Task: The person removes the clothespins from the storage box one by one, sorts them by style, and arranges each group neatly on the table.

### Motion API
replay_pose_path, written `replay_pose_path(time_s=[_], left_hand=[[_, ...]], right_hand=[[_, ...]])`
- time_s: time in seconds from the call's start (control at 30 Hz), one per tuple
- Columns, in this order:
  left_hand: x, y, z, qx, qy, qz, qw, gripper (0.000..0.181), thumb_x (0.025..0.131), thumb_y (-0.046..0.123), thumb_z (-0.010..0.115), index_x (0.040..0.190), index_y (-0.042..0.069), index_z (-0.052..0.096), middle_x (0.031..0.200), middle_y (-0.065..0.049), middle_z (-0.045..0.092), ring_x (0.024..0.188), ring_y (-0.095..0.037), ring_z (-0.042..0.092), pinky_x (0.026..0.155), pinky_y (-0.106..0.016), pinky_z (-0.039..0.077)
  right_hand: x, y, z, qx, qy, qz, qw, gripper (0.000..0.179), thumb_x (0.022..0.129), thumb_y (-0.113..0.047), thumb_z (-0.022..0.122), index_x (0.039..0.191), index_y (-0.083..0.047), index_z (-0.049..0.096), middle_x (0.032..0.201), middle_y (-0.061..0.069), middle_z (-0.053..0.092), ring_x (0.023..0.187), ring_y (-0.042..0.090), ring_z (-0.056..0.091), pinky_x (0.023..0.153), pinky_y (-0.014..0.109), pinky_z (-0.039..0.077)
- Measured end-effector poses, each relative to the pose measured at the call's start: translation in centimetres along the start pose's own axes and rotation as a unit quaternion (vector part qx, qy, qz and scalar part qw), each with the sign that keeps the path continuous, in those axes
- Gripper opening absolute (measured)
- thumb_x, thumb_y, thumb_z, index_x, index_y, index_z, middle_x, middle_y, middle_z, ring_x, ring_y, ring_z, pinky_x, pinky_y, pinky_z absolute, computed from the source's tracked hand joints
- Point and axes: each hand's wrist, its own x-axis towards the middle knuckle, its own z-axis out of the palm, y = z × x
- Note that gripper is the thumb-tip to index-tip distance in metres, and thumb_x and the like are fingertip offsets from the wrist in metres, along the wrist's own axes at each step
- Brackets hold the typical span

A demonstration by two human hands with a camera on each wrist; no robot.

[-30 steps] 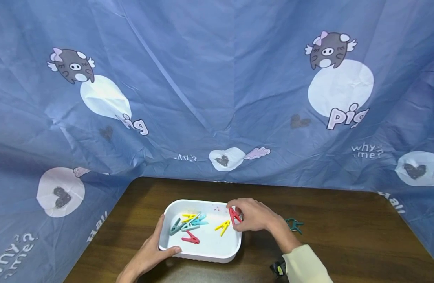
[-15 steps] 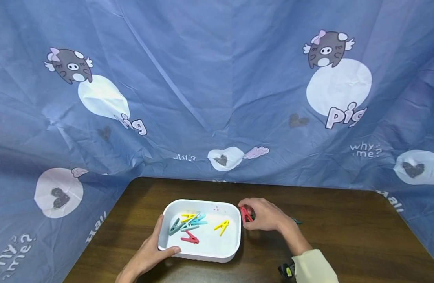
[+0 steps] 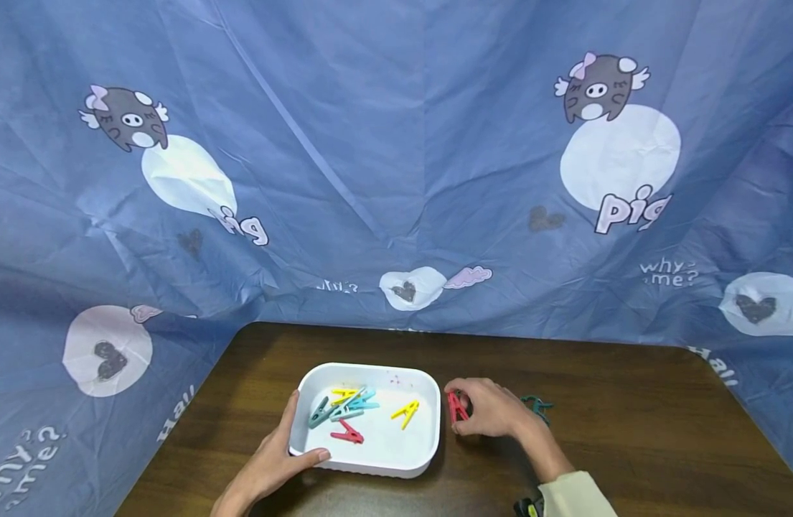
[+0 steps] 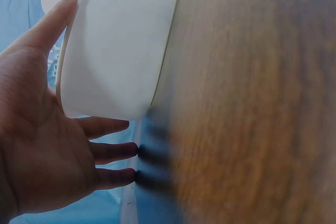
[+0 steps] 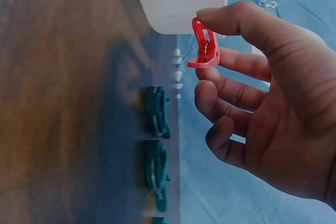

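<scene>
Between the thumb and fingers of my right hand (image 3: 489, 411) a red clothespin (image 5: 206, 45) is pinched, over the table just right of the white tray (image 3: 377, 467). My left hand (image 3: 270, 463) lies at the tray's near left corner. Its thumb touches the rim and its other fingers are stretched out straight in the left wrist view. Inside the tray are another red clothespin (image 3: 348, 433), a lone yellow clothespin (image 3: 406, 413) and a pile of green, light blue and yellow clothespins (image 3: 344, 408).
Dark green clips (image 3: 537, 408) lie on the brown wooden table (image 3: 654, 431), partly behind my right forearm. Two of them, a nearer green clip (image 5: 156, 171) and a farther one (image 5: 156, 111), show in the right wrist view. A blue printed cloth (image 3: 396, 179) hangs behind.
My right hand has carried the red clothespin from over the tray's right edge out to the right of it, then slightly nearer me. My left hand stays at the tray corner.
</scene>
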Motion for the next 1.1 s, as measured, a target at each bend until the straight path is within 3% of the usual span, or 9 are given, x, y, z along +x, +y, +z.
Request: replay_pose_path(time_s=[0.5, 1.1], left_hand=[[0.0, 0.2, 0.0, 0.003, -0.002, 0.002, 1.0, 0.12, 0.08, 0.042, 0.082, 0.162, 0.006, 0.001, 0.165, -0.027, 0.017, 0.144, -0.047, 0.037, 0.113, -0.061, 0.035], [-0.1, 0.2, -0.1, 0.002, 0.001, 0.001, 1.0, 0.119, 0.08, 0.043, 0.081, 0.161, 0.006, 0.003, 0.165, -0.027, 0.019, 0.143, -0.048, 0.038, 0.112, -0.062, 0.035]], right_hand=[[-1.3, 1.0, 2.2, -0.004, -0.002, 0.017, 0.9999, 0.055, 0.067, -0.021, 0.083, 0.118, -0.009, 0.067, 0.072, -0.01, 0.057, 0.06, 0.002, 0.046, 0.051, 0.022, 0.038], [-2.0, 0.9, 2.8, -0.014, 0.01, 0.03, 0.9994, 0.055, 0.064, -0.027, 0.086, 0.113, -0.009, 0.068, 0.068, -0.012, 0.056, 0.057, 0.002, 0.047, 0.049, 0.025, 0.038]])
